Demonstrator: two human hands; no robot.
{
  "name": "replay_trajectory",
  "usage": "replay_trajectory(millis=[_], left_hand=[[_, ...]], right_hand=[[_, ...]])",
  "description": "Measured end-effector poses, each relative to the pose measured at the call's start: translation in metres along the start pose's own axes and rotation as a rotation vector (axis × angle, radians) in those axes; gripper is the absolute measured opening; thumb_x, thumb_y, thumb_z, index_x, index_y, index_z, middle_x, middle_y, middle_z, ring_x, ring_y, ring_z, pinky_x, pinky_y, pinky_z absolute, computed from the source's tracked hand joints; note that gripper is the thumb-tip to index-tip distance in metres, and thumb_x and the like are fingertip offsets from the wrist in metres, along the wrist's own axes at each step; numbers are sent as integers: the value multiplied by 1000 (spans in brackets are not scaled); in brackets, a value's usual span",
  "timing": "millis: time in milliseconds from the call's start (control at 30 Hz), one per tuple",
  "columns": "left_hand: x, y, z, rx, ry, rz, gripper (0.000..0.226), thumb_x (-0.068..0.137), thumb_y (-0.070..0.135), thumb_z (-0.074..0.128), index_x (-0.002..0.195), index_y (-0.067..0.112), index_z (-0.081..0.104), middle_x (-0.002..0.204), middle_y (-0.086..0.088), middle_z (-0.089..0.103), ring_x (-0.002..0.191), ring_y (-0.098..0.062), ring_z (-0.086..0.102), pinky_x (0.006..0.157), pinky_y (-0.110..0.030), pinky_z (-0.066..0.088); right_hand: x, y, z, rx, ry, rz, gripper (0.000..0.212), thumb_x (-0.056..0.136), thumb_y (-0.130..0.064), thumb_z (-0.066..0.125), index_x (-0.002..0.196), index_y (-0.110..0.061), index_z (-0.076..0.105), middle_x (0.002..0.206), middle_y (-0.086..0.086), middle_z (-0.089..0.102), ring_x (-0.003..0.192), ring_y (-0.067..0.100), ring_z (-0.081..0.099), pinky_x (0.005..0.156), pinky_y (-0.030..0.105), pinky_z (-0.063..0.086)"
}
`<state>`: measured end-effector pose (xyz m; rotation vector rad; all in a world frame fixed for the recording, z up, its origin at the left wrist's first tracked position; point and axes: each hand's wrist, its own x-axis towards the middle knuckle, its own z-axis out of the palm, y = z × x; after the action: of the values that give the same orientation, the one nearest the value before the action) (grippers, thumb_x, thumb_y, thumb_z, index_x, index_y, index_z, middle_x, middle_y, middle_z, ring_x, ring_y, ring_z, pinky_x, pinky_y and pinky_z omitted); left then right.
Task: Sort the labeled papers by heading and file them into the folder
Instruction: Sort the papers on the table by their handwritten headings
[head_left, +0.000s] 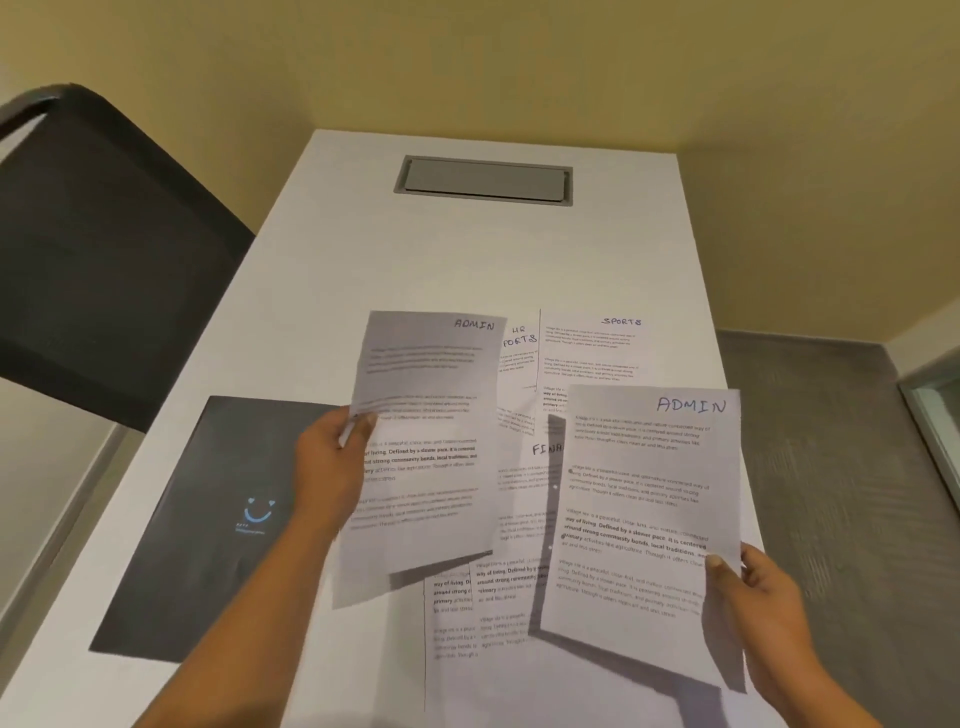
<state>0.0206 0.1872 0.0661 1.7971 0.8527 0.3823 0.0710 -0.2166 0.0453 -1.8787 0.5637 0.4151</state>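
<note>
My left hand (332, 467) pinches the left edge of a sheet headed ADMIN (431, 415), lifted above the table. A second ADMIN sheet (644, 499) is raised on the right, and my right hand (753, 587) grips it by its right edge. Beneath them several printed papers lie overlapping on the white table (467, 260): one headed SPORTS (592, 348), one showing HR and part of SPORTS (519, 353), one showing FINA (524, 483). A dark grey folder (208, 519) with a blue smiley logo lies closed to the left of my left hand.
A grey cable hatch (483, 179) is set into the far end of the table. A black chair back (98, 249) stands at the left. Grey carpet (831, 467) runs along the table's right edge, and yellow walls close the corner.
</note>
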Motion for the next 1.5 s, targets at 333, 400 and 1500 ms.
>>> replay_trajectory(millis=[333, 400, 1500], left_hand=[[-76, 28, 7, -304, -361, -33, 20, 95, 17, 60, 112, 11, 70, 106, -6, 75, 99, -25, 71, 85, -41, 56], [-89, 30, 16, -336, -370, -59, 21, 94, 17, 61, 111, 10, 70, 105, -6, 75, 98, -25, 72, 84, -41, 57], [-140, -1, 22, -306, -387, -144, 15, 86, 15, 71, 101, 18, 72, 95, 6, 77, 89, -16, 73, 71, -26, 59]], right_hand=[[-23, -10, 21, 29, -97, -86, 17, 99, -18, 54, 107, -21, 69, 99, 5, 75, 89, 24, 71, 82, 42, 57], [-34, -13, 30, 58, -163, -81, 17, 98, -18, 55, 107, -22, 69, 97, 3, 76, 88, 23, 73, 79, 41, 58], [-84, -11, 57, 105, -369, -261, 25, 87, -31, 64, 101, -14, 73, 93, -1, 78, 85, 15, 74, 71, 30, 57]])
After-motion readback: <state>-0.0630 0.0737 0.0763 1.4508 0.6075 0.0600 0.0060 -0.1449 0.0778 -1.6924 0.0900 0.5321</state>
